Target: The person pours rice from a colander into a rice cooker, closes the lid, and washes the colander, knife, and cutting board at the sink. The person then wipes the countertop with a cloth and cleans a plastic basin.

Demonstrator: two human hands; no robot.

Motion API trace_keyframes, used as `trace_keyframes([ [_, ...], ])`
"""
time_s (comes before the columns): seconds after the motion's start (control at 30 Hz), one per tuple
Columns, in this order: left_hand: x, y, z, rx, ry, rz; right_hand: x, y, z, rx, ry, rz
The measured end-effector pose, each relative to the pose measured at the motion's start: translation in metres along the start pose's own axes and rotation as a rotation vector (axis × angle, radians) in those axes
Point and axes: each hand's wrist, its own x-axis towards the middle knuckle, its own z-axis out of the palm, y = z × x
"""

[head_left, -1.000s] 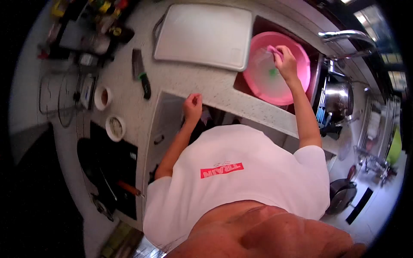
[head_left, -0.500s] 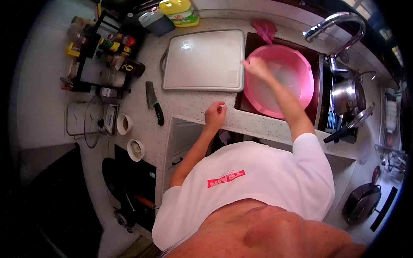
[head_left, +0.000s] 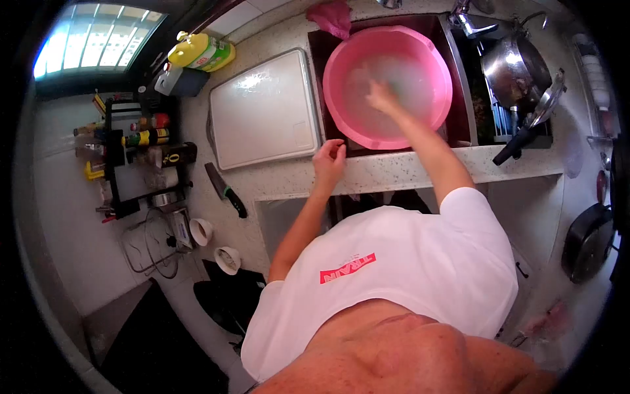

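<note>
A pink basin point(head_left: 333, 98) of cloudy water sits in the sink. My right hand point(head_left: 382, 98) is over or in the basin's water, blurred, so its fingers and anything in them cannot be made out. A faint green patch shows beside it under the water. My left hand point(head_left: 330, 157) hovers by the counter's front edge, near the basin's lower left, with its fingers curled together; what they hold, if anything, is too small to tell. To its left lies a white cutting board point(head_left: 266, 111). A pink cloth point(head_left: 331, 18) is bunched behind the basin.
A knife point(head_left: 225, 191) with a black handle lies left of the board. Two small white bowls point(head_left: 201, 232) stand beyond it. A yellow jug point(head_left: 203, 52) stands behind the board, and a steel pot point(head_left: 515, 71) is right of the sink.
The view has swung, bringing a window in at the upper left. My right hand has moved from the basin's left rim toward its middle. The pink cloth, held a second ago, now lies behind the basin.
</note>
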Motion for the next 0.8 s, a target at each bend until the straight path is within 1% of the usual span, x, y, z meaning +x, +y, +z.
trace_keyframes([
  [0.03, 0.007, -0.024, 0.008, 0.041, -0.067, -0.026, -0.004, 0.029, 0.012, -0.209, 0.041, 0.07],
  [0.07, 0.009, -0.023, 0.013, 0.054, -0.066, -0.026, -0.005, 0.051, 0.027, -0.421, 0.081, 0.137],
  [0.1, 0.012, -0.02, 0.021, 0.058, -0.035, -0.078, -0.001, 0.065, 0.04, -0.413, 0.083, 0.134],
  [0.13, 0.018, -0.018, 0.028, 0.057, -0.003, -0.127, 0.005, 0.076, 0.049, -0.054, 0.077, 0.351],
  [0.17, 0.028, -0.02, 0.034, -0.042, -0.025, -0.09, 0.013, 0.08, 0.05, 0.31, 0.066, 0.562],
  [0.2, 0.032, -0.023, 0.039, -0.04, -0.023, -0.092, 0.023, 0.083, 0.052, 0.311, 0.064, 0.562],
  [0.27, 0.037, -0.024, 0.04, 0.163, 0.088, -0.088, 0.053, 0.082, 0.055, 0.101, -0.213, 0.428],
  [0.3, 0.037, -0.026, 0.04, 0.17, 0.087, -0.094, 0.066, 0.072, 0.05, 0.106, -0.221, 0.429],
  [0.4, 0.031, -0.027, 0.042, 0.191, 0.054, -0.147, 0.102, 0.017, 0.023, 0.711, 0.212, 0.565],
  [0.43, 0.03, -0.023, 0.042, 0.253, 0.042, -0.173, 0.115, 0.006, 0.032, 0.707, 0.201, 0.566],
  [0.47, 0.031, -0.021, 0.043, 0.312, 0.031, -0.195, 0.129, -0.003, 0.041, 1.021, 0.296, 0.611],
  [0.5, 0.034, -0.034, 0.045, 0.456, 0.112, 0.027, 0.138, -0.017, 0.043, 1.338, 0.394, 0.643],
  [0.53, 0.037, -0.046, 0.046, 0.452, 0.119, 0.025, 0.139, -0.03, 0.048, 1.416, 0.379, 0.683],
  [0.57, 0.04, -0.049, 0.045, 0.21, 0.019, -0.212, 0.132, -0.047, 0.05, 1.494, 0.367, 0.726],
  [0.6, 0.044, -0.051, 0.045, -0.037, -0.087, -0.446, 0.124, -0.062, 0.06, 1.232, 0.422, 0.703],
  [0.63, 0.046, -0.043, 0.044, -0.102, -0.085, -0.511, 0.122, -0.058, 0.091, 1.069, 0.297, 0.74],
  [0.67, 0.049, -0.036, 0.043, -0.166, -0.088, -0.58, 0.089, -0.09, 0.059, 0.742, 0.157, 0.779],
  [0.7, 0.052, -0.046, 0.041, -0.246, -0.146, -0.646, 0.066, -0.097, 0.054, 0.641, 0.069, 0.752],
  [0.73, 0.057, -0.035, 0.038, -0.376, -0.14, -0.732, 0.056, -0.073, 0.093, 0.656, -0.006, 0.601],
  [0.77, 0.059, -0.037, 0.035, -0.456, -0.15, -0.78, 0.037, -0.058, 0.107, 0.593, -0.1, 0.549],
  [0.8, 0.061, -0.037, 0.033, -0.539, -0.155, -0.822, 0.006, -0.046, 0.094, 0.601, -0.197, 0.347],
])
